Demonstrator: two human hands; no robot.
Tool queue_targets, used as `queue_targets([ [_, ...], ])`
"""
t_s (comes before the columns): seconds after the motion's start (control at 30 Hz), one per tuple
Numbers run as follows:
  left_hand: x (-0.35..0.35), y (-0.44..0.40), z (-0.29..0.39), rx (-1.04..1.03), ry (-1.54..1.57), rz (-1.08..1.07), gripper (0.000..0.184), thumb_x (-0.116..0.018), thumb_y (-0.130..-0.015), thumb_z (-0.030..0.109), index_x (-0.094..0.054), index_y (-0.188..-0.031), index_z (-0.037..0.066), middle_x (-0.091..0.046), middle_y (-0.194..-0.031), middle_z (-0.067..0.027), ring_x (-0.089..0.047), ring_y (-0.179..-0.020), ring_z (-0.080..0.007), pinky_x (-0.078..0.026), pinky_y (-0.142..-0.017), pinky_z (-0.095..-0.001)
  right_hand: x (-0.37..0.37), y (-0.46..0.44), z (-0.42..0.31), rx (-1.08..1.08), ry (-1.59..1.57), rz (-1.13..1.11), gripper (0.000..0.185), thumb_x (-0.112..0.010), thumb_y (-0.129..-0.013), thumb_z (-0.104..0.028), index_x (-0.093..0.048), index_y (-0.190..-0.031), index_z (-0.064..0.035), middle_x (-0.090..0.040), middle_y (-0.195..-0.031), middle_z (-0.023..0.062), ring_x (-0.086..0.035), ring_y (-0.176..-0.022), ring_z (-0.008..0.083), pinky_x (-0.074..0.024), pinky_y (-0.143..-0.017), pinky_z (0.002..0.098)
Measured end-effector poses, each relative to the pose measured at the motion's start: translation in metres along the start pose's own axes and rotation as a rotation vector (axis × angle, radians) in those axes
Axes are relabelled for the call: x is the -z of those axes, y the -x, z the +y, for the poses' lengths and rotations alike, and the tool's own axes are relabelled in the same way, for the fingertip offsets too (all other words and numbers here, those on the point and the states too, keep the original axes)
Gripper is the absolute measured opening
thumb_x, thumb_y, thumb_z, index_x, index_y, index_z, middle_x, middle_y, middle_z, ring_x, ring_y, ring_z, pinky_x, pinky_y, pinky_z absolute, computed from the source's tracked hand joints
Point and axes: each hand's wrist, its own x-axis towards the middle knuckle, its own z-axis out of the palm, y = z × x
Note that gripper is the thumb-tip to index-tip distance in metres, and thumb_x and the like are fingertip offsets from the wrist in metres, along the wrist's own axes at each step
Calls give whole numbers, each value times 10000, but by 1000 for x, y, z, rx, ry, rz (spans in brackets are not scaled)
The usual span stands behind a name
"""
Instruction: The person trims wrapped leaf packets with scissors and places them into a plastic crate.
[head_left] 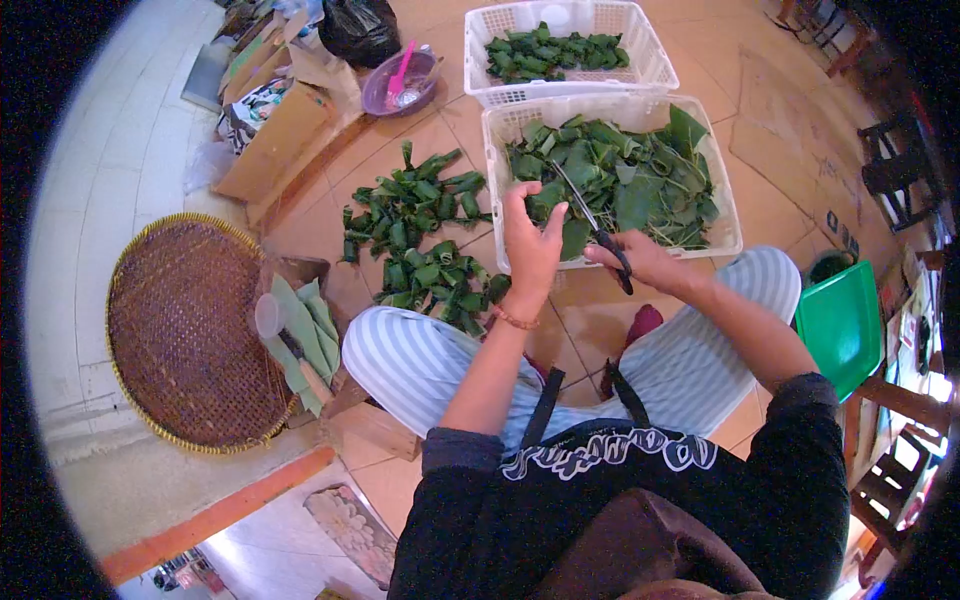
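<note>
The fingers of my right hand [645, 262] are wrapped round the handles of one pair of scissors [618, 262], whose tip points away from me, over the leaves [640, 200]. My left hand [532, 240] is just beside the blades, thumb and forefinger spread apart and curved; some green shows between them, but I cannot tell whether they grip it. One bracelet [515, 320] circles the wrist below those fingers.

Under and beyond my fingertips is the first of two white crates, the near crate [729, 220], full of leaves overlapping too much to count. Farther out, past my fingertips, stands the second, the far crate [668, 72], with one layer of green bundles [550, 55] inside.

Left of my left fingers, more bundles lie on the floor in two loose heaps, a farther heap [425, 195] and a nearer heap [430, 280]; they tangle too closely for a sure count. Beyond them, ahead and to the left, are one purple bowl [375, 97] with one pink spoon [403, 70] in it, one black bag [358, 35] and one cardboard box [285, 145].

Well left of my fingers, nearer my knee, one knife [317, 380] lies on a few flat leaves [315, 322], beside one round woven tray [185, 330]. Well right of my right fingers leans one green tray [845, 325].
</note>
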Motion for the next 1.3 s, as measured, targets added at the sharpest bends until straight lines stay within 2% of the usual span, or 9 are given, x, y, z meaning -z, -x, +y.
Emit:
queue_targets([
  [0.43,-4,6,-30,93,-61,14,349,-643,-742,75,-447,-1013,-23,-511,-946,-117,-496,-931,-267,-377,-852,-337,3,-2,5,2,-19,131,553,-593,-729,-568,-566,-598,-31,-503,-503,67,-492,-478,153,-396,-469,320],
  [0.53,-9,5,-40,567,8,-2,353,-653,-744,87,-450,-1012,-19,-524,-955,-91,-526,-895,-237,-416,-824,-341,8,-7,4,5,-106,171,484,-633,-745,-491,-514,-566,-58,-481,-497,16,-474,-441,98,-366,-396,254],
  [0.57,-13,2,-54,899,560,-7,334,-652,-752,92,-469,-1014,-6,-532,-976,-71,-547,-871,-213,-464,-784,-359,10,-9,3,-5,-136,183,485,-629,-750,-490,-512,-566,-57,-480,-505,14,-472,-454,94,-369,-407,253],
  [0.63,-12,-25,-56,842,702,-146,305,-627,-780,128,-484,-1025,17,-531,-987,-75,-540,-912,-209,-485,-777,-401,13,0,-16,-6,-199,193,482,-609,-770,-487,-516,-576,-56,-474,-532,4,-459,-496,84,-376,-447,248],
  [0.67,-9,-48,-45,560,598,-216,298,-613,-792,148,-486,-1030,20,-530,-992,-80,-533,-926,-220,-488,-771,-415,14,-2,-13,3,-199,219,481,-606,-772,-488,-518,-581,-56,-474,-533,4,-457,-495,85,-374,-447,246],
  [0.77,-5,-131,-52,594,1243,-133,282,-580,-818,198,-485,-1021,27,-500,-1038,-96,-502,-973,-258,-467,-840,-475,19,-6,-4,15,-204,253,471,-592,-786,-482,-520,-601,-55,-482,-536,6,-459,-494,86,-368,-444,240],
  [1.03,48,-89,-130,665,482,-146,150,-555,-798,106,-532,-902,0,-573,-824,-81,-572,-734,-183,-516,-656,-360,23,-7,-15,2,-129,201,573,-597,-715,-596,-599,-660,-25,-543,-553,52,-515,-508,155,-429,-506,310],
  [1.1,57,-60,-185,680,-116,-442,82,-537,-756,67,-589,-782,9,-583,-667,-52,-564,-592,-162,-476,-562,-288,19,-13,-13,-7,-91,165,562,-610,-714,-581,-604,-675,-20,-539,-552,55,-513,-514,163,-426,-505,316],
  [1.3,52,45,-300,550,-552,-806,159,-579,-703,105,-633,-833,33,-624,-764,-131,-613,-697,-240,-495,-617,-346,13,-10,-34,72,-72,150,506,-628,-744,-506,-546,-627,-20,-500,-530,20,-491,-510,98,-403,-467,263],
])
